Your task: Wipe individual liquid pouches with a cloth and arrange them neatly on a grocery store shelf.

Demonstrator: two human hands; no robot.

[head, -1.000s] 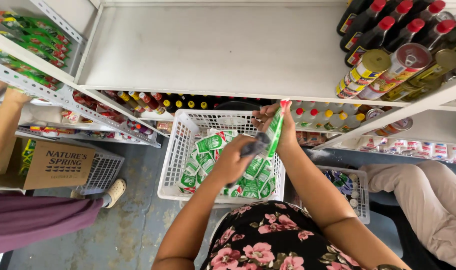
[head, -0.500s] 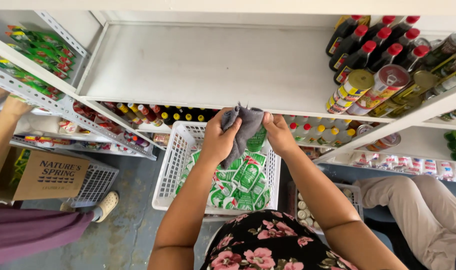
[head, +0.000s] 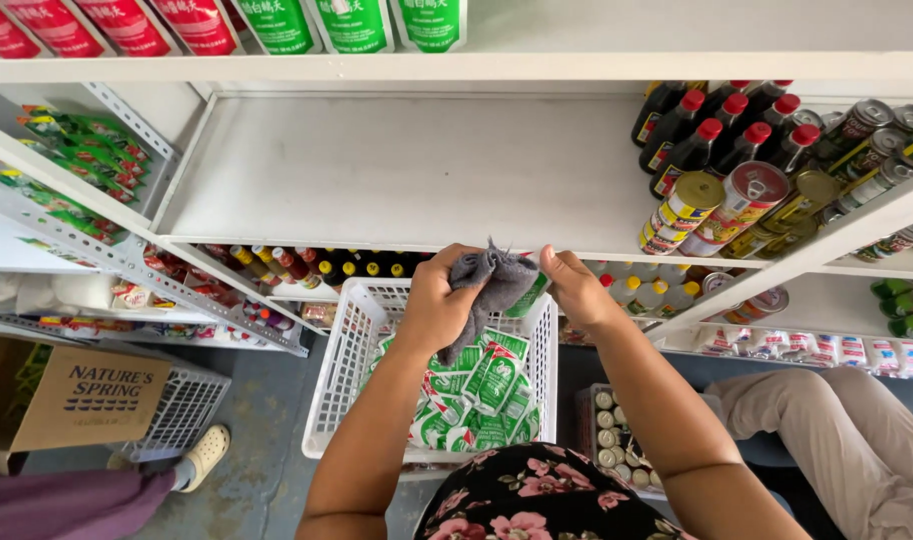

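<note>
Green-white packets (head: 477, 395) in white basket (head: 352, 350). Both hands, left (head: 439, 305) and right (head: 577, 288), clenched on grey cloth (head: 497, 280); green packet apparently behind.

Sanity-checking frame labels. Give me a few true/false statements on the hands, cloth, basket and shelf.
1. Both hands, left hand and right hand, hold a grey cloth. True.
2. The white plastic basket is empty. False: it holds green-and-white sachets.
3. The white shelf ahead of the hands is bare in its middle. True.
4. The dark bottles on the right have blue caps. False: the caps are red.
</note>
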